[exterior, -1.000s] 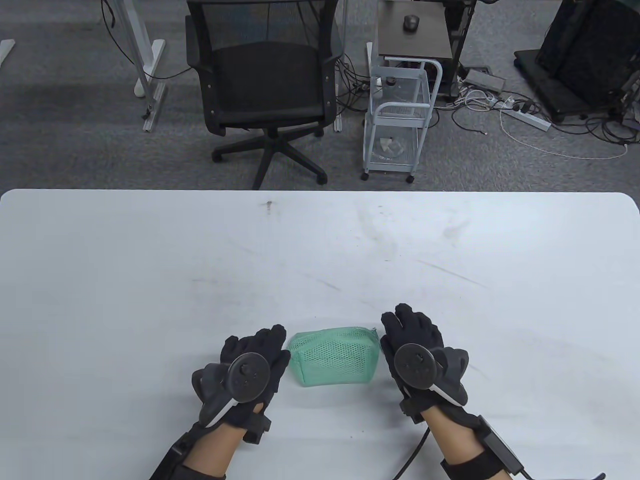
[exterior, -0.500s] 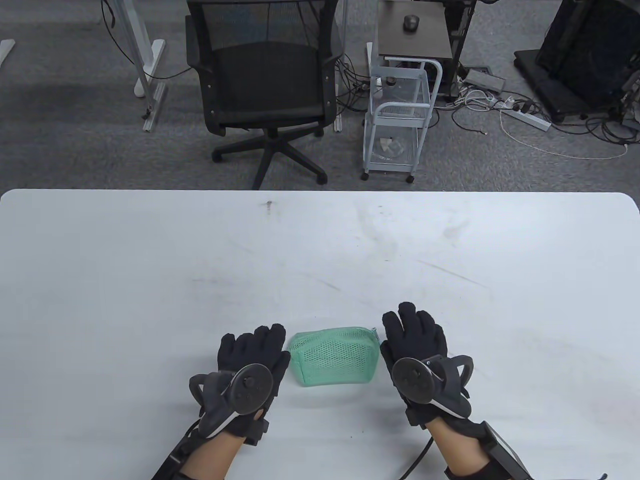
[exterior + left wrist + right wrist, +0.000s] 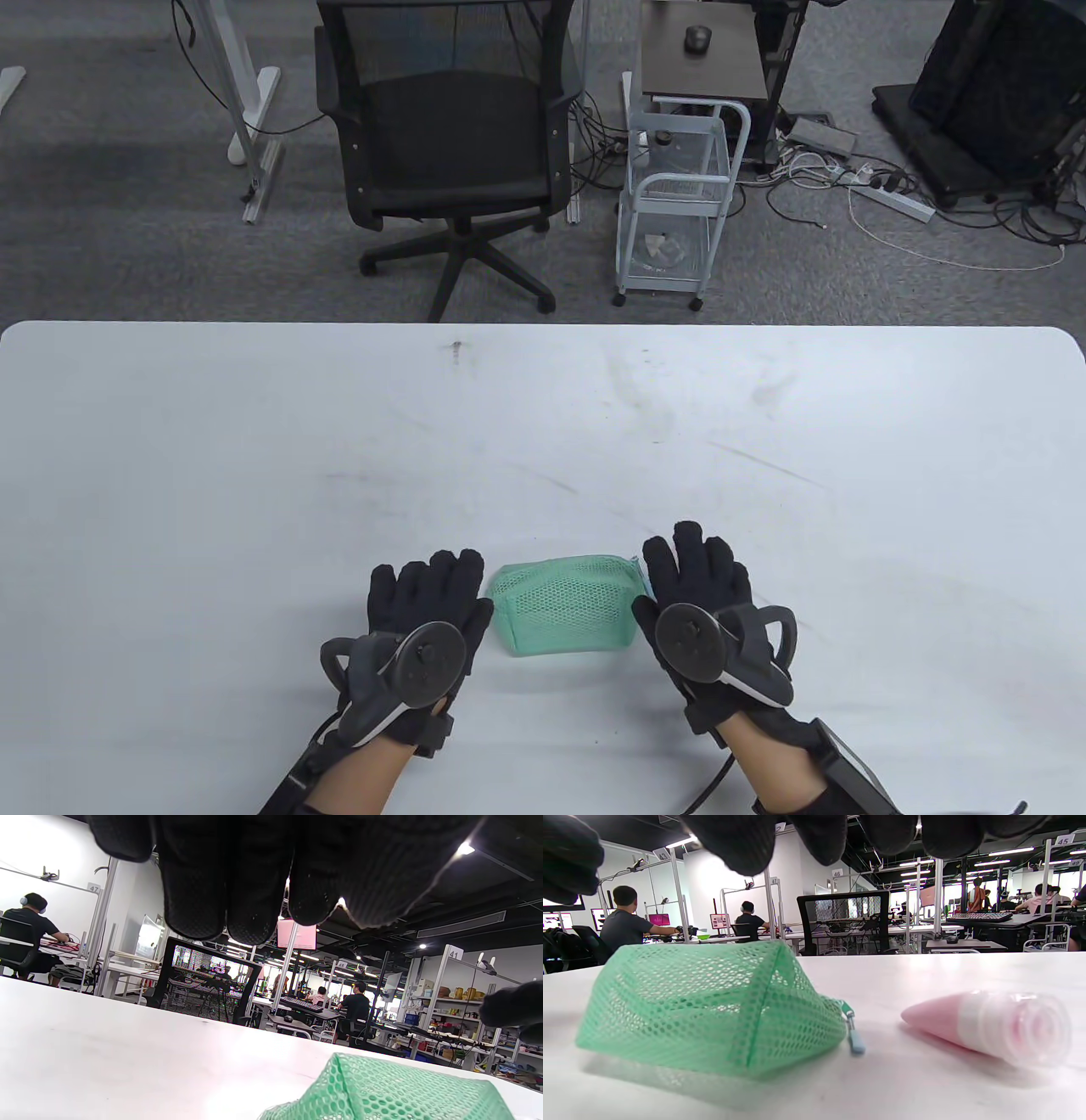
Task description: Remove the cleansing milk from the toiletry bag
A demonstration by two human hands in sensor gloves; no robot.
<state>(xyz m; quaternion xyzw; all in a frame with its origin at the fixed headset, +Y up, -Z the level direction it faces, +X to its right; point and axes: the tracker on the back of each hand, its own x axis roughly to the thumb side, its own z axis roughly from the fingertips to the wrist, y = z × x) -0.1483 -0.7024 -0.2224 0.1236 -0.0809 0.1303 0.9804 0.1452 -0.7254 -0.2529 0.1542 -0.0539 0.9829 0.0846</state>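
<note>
A green mesh toiletry bag (image 3: 567, 604) lies on the white table (image 3: 543, 424) near the front edge, between my two hands. It also shows in the left wrist view (image 3: 382, 1090) and in the right wrist view (image 3: 712, 1005), with its blue zip pull (image 3: 855, 1037) at the right end. A pink cleansing milk tube (image 3: 988, 1024) lies on the table just right of the bag, under my right hand; the table view hides it. My left hand (image 3: 433, 586) is open, palm down, at the bag's left end. My right hand (image 3: 696, 569) is open, palm down, at the bag's right end, holding nothing.
Beyond the table's far edge stand a black office chair (image 3: 450, 144) and a white wire cart (image 3: 679, 204) on the carpet. The table's front edge lies close behind my wrists.
My right hand has shifted a little left, closer to the bag's right end. My left hand has drawn back slightly. The bag has not moved.
</note>
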